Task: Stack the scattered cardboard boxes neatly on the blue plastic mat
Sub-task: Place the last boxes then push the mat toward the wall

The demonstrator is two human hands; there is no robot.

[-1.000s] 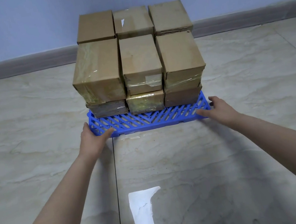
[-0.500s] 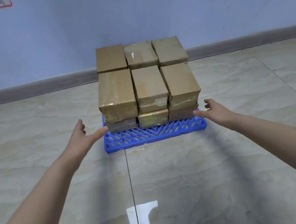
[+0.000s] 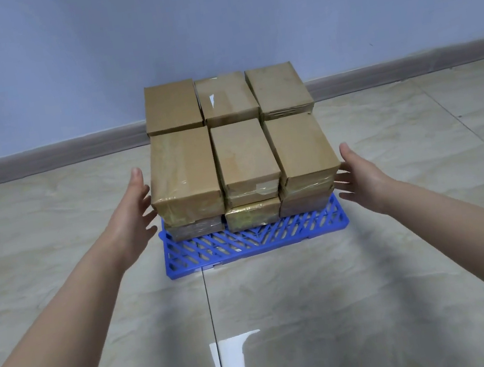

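Head view puts the cardboard boxes [image 3: 242, 151] straight ahead of you. They are stacked three across and two deep on the blue plastic mat [image 3: 253, 241], which lies on the floor [image 3: 49, 214] short of the wall [image 3: 210, 29]. The stack sits toward the 12 o'clock end of the mat, leaving a bare strip of lattice at 6 o'clock. No loose box shows on the floor, so the stacking looks close to finished.

The stack lies between your hands. Your left grip [image 3: 132, 219] is at its 9 o'clock side, wide with fingers spread, holding nothing, fingertips just beside the front-left top box [image 3: 183, 173]. Your right grip [image 3: 360, 178] mirrors it at 3 o'clock, also wide and empty, fingertips just beside the front-right top box [image 3: 299, 145]. You cannot tell from here whether either one touches cardboard, and neither looks clearly nearer.

Each front box runs its long axis from 12 to 6, so your palms face the long sides. A squaring press would go inward, 9 toward 3 and 3 toward 9. Press evenly, or the upper layer may slide on the lower one.
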